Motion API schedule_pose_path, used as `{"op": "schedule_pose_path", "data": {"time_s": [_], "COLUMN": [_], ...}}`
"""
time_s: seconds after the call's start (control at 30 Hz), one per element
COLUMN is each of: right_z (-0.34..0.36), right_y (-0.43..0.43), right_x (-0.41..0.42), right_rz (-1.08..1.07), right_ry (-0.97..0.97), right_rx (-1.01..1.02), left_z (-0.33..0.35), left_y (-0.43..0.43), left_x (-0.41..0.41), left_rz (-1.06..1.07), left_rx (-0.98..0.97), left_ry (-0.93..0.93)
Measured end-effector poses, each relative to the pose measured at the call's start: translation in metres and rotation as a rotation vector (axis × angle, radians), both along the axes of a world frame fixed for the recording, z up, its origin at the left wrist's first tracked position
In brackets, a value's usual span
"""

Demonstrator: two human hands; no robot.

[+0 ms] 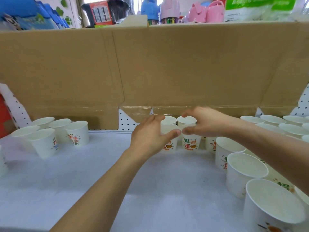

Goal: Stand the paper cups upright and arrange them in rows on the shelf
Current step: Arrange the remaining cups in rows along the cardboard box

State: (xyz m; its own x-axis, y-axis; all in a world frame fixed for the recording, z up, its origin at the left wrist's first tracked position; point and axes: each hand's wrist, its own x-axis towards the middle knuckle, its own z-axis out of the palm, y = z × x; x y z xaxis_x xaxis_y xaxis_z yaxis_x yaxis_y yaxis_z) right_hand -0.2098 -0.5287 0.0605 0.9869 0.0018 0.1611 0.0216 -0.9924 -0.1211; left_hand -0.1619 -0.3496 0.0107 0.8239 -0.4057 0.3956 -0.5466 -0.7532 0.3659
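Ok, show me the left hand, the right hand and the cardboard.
left hand (pixel 150 134), head view, back of the hand.
right hand (pixel 206 121), head view, back of the hand.
cardboard (pixel 167 64), head view, bare middle.

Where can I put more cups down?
The white shelf floor is bare in front, between the left bunch of white paper cups and the four printed cups in the middle. The right-hand cups are crowded together.

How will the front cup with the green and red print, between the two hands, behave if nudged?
The printed cup looks like thin paper, so it is probably very light and easy to crush under a hard grip. It is narrower at the base than at the rim, so it may tip if pushed high. On the flat white shelf it should slide readily.
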Motion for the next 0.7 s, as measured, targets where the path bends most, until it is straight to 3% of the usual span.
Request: {"op": "schedule_pose_path", "data": {"time_s": [0.13, 0.23, 0.5, 0.63, 0.7], "right_z": [0.005, 0.006, -0.044, -0.068, -0.078], "right_y": [0.045, 0.09, 0.24, 0.316, 0.345], "right_x": [-0.01, -0.009, 0.03, 0.073, 0.096], "right_rz": [0.207, 0.214, 0.418, 0.342, 0.26], "right_ry": [-0.132, -0.178, -0.076, -0.014, 0.016], "right_rx": [0.044, 0.004, 0.616, 0.867, 0.978], "left_z": [-0.011, -0.024, -0.049, -0.051, -0.053], "left_y": [0.035, 0.085, 0.251, 0.33, 0.361], "left_x": [-0.024, -0.039, -0.03, -0.008, 0.007], "left_rz": [-0.04, 0.001, 0.274, 0.491, 0.566], "left_rx": [-0.212, -0.374, -0.484, -0.473, -0.497], "left_ry": [-0.07, -0.129, -0.292, -0.377, -0.289]}}
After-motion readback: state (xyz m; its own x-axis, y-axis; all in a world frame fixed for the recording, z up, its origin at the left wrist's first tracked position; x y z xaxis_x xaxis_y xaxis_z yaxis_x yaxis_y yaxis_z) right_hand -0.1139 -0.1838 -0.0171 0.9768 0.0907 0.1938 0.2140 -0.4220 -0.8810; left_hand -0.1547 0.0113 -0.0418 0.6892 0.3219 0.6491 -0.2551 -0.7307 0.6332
